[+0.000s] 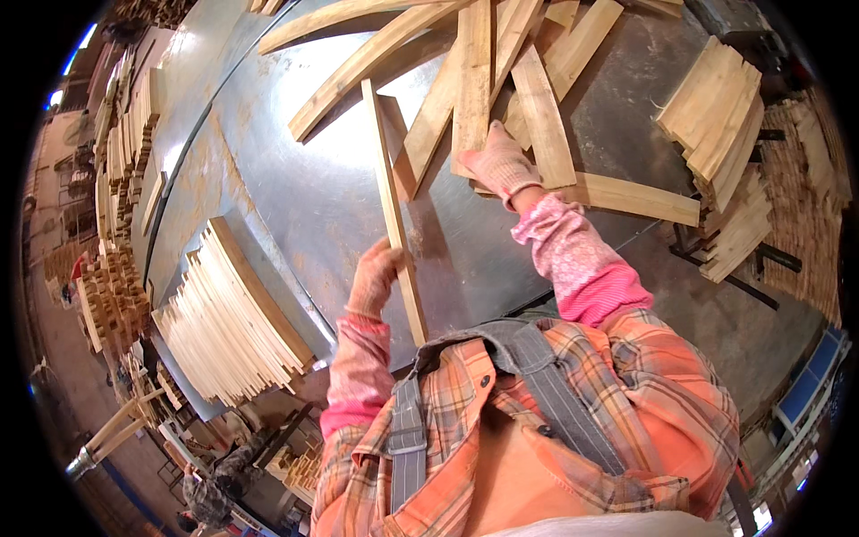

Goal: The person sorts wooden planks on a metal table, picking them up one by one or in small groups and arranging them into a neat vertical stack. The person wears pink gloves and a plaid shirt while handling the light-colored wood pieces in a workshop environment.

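One narrow pale wooden strip (385,179): grasped by left gloved hand (374,279).
Right gloved hand (503,167): grip, we cannot tell.
Stacked: pale curved boards (234,309).
Unstacked: tan wooden boards (543,116).

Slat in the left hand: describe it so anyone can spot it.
Find the grey metal table. Between the neat stack on the left and the jumbled boards is the left hand. The long wooden slat it grips slants up the picture, looks narrower than most of those boards and is the only piece in that hand.
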Tool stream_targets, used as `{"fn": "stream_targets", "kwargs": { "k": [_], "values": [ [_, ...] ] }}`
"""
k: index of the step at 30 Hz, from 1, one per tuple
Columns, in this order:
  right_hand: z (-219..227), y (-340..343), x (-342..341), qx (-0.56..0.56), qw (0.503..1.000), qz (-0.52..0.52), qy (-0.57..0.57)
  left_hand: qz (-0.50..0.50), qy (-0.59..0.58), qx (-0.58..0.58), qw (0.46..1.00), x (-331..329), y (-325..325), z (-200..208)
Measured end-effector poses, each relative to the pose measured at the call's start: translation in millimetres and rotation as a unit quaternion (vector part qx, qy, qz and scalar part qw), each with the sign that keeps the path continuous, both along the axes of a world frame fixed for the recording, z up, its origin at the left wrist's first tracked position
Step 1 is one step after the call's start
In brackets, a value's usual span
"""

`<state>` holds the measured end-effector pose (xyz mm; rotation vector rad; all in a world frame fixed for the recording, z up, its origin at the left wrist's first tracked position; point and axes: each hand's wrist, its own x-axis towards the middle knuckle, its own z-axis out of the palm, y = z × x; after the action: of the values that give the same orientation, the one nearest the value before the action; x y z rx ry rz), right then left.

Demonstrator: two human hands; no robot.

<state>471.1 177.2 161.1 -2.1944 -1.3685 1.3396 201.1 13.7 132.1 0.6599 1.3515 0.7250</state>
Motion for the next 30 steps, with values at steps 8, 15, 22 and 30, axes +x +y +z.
{"fn": "stream_targets", "kwargs": {
  "k": [8,15,22,30],
  "values": [
    [-17,-70,-18,0.031,0.928,-0.083,0.363,0.156,-0.115,0.047,0.98,-27,-53,35],
    [-34,-209,-65,-0.082,0.968,0.121,0.203,0.19,0.065,0.03,0.979,-50,-34,15],
    [-2,-208,-118,-0.143,0.926,0.342,0.071,0.031,0.425,-0.026,0.904,-9,5,-5],
    [-9,54,-27,0.195,0.828,0.432,-0.299,-0.046,0.52,-0.058,0.851,6,9,-4]
  ]
}}
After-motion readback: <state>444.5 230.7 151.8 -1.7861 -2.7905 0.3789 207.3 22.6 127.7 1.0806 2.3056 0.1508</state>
